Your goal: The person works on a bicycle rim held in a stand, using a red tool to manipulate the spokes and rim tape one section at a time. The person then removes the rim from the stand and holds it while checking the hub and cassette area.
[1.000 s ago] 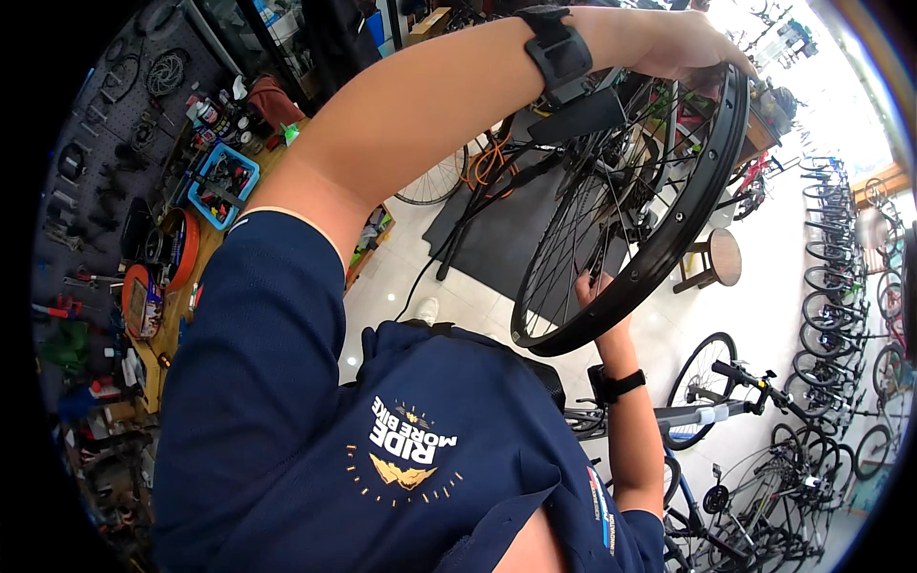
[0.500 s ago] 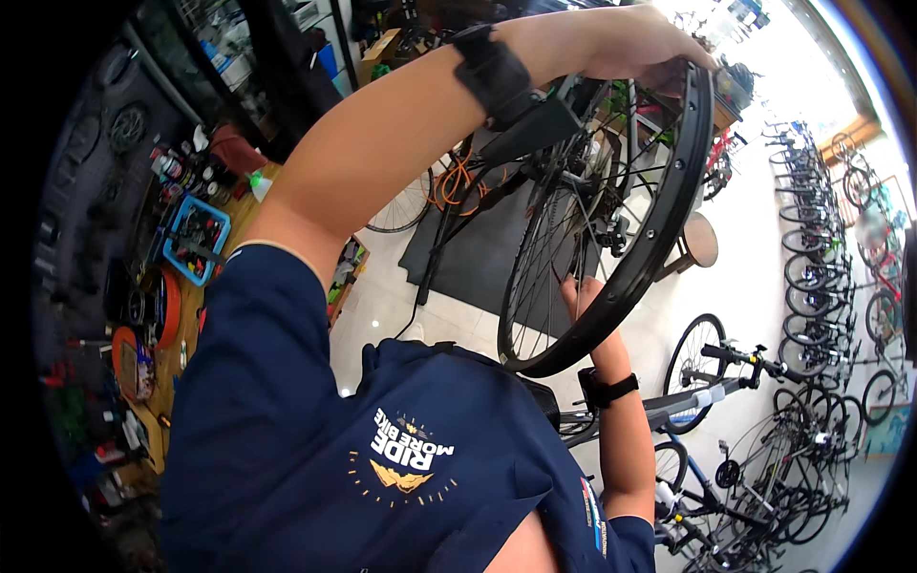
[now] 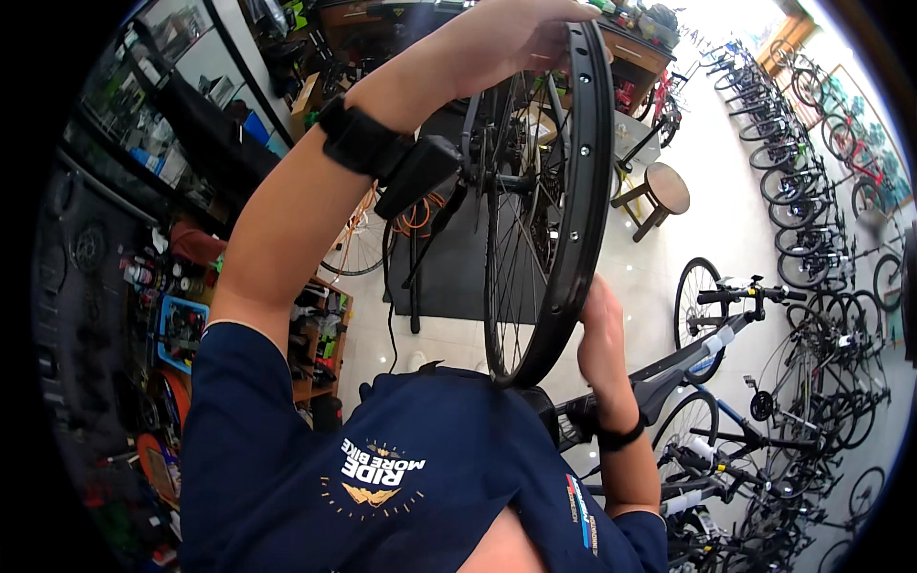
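Note:
A bicycle wheel stands upright in front of me, a bare black rim with no tyre on it. Its spokes run to a hub. At the top, my left hand is closed over the rim; some of its fingers are hidden behind it. Lower down on the right side, my right hand lies along the outside of the rim with its fingers stretched upward, their tips partly out of sight. The wheel's lower edge comes close to my shirt front. Black straps with small devices sit on both wrists.
A dark mat lies on the tiled floor. Beyond it stands a round wooden stool. Close on my right is a bicycle, with rows of bikes farther right. On the left are a blue tray and shelves with tools.
The wheel has turned more edge-on and shifted left, with my left hand still at its top. My right hand has left the spokes for the rim's outer side. The view has swung.

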`<state>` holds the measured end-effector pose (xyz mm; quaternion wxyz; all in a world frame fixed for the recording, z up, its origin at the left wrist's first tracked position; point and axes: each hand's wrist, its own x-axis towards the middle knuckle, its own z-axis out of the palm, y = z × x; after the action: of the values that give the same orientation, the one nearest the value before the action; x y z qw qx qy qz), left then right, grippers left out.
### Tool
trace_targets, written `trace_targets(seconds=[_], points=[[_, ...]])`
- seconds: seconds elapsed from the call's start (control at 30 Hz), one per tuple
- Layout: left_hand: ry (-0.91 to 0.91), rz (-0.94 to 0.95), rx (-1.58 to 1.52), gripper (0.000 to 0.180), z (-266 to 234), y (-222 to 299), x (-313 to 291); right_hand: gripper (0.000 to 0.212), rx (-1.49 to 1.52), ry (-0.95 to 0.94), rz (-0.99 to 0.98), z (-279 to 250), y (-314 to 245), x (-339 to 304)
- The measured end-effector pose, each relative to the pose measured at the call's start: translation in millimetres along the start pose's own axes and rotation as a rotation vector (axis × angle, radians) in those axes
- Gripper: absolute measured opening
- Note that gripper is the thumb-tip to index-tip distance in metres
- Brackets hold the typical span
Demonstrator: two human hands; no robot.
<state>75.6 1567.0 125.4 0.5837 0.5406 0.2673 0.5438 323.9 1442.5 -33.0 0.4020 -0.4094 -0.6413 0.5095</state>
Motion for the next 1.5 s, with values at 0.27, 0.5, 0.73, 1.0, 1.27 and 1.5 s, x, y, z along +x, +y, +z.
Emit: trace_targets(seconds=[0.27, 0.5, 0.73, 1.0, 1.27, 1.5], points=[[0.008, 0.053, 0.214, 0.033, 3.7, -4.2, -4.9, 0.056, -0.364, -0.311, -0.436, 0.0, -65.4, -20.7], [-0.074, -0.026, 0.29, 0.047, -8.6, -0.2, -3.0, 0.053, 0.001, -0.365, -0.329, -22.0, -35.5, -16.1], [-0.061, 0.009, 0.453, 0.049, -11.2, 1.9, -6.9, 0.057, -0.057, -0.731, 0.068, -37.8, 15.4, -17.2], [-0.147, 0.126, 0.439, 0.045, 0.2, -3.5, -1.4, 0.056, 0.335, -0.714, 0.401, -3.9, 62.7, -5.7], [-0.363, 0.242, 0.07, 0.032, -32.8, -20.0, 27.5, 0.061, 0.546, -0.647, 0.619, 6.6, 38.7, 1.0], [-0.419, 0.197, 0.105, 0.037, -41.5, -6.3, 21.4, 0.063, 0.414, -0.494, 0.611, 17.4, 13.2, -2.2]])
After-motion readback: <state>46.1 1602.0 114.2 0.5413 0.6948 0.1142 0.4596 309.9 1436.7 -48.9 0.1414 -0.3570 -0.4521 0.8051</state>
